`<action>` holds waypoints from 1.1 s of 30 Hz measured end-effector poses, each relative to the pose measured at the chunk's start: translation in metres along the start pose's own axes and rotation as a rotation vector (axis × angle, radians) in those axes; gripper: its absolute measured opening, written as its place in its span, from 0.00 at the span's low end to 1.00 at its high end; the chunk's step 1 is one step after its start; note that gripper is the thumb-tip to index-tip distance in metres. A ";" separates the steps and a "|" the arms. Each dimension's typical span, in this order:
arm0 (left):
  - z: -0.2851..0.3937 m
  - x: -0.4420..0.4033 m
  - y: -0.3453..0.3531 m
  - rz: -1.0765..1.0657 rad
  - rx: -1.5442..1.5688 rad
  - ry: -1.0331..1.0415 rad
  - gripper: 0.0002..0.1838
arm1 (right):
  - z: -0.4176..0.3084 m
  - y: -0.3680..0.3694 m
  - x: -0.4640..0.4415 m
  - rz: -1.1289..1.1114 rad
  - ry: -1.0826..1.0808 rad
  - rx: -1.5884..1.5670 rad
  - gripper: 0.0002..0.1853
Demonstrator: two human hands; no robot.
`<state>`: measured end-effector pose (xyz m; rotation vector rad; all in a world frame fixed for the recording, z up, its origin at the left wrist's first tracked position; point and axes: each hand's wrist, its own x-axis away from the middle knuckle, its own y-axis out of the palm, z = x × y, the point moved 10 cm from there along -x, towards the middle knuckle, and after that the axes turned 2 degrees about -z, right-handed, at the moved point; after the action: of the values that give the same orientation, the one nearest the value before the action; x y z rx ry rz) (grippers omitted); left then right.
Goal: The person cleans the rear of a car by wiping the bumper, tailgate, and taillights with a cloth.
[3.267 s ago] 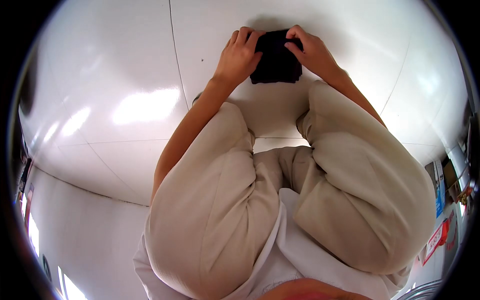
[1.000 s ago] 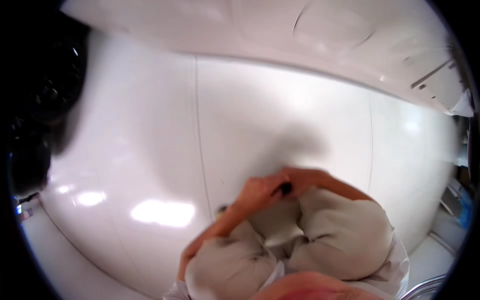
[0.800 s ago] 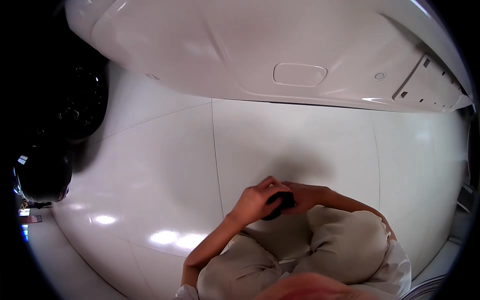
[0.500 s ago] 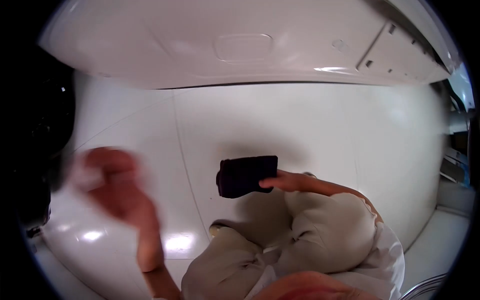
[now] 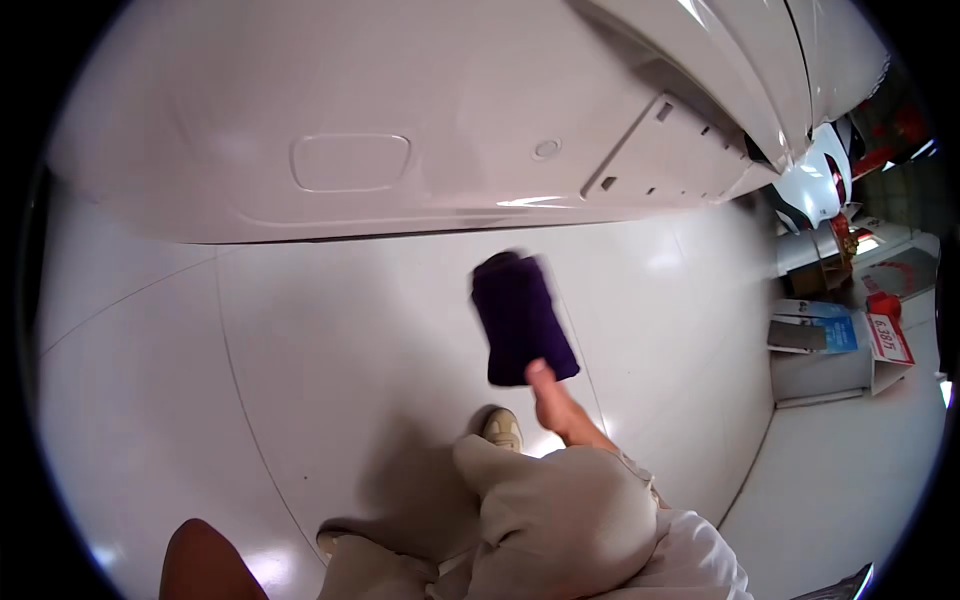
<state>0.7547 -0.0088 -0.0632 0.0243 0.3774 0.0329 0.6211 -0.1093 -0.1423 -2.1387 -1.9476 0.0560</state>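
My right hand (image 5: 557, 408) grips the near end of a folded dark purple cloth (image 5: 520, 315). My thumb lies on top of the cloth, and the fingers are hidden beneath it. The cloth is held over the pale floor, just below the lower edge of a glossy white car bumper (image 5: 440, 80), and appears apart from it. At the bottom left, a rounded, bare part of my left arm (image 5: 205, 565) shows; the left hand itself is out of sight.
Pale glossy floor (image 5: 330, 330) with thin seams lies under the bumper. To the right stand a low white ledge (image 5: 840, 470), a blue-and-white box (image 5: 815, 328) and a red-and-white sign (image 5: 888, 338). Another white car (image 5: 815, 185) is farther back. My shoe (image 5: 502, 428) shows below the cloth.
My view has turned right. The cloth in my right hand has swung from lying sideways to pointing toward the bumper. My left hand, blurred at left before, has dropped out of view.
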 end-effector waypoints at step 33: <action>0.231 0.122 -0.230 1.308 -1.004 0.368 0.12 | -0.228 0.063 -0.138 0.380 -1.038 0.612 0.46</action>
<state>0.9592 -0.2384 0.0998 -0.7421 0.6224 1.5302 0.7123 -0.2862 0.0468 -2.1158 -1.4729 1.8567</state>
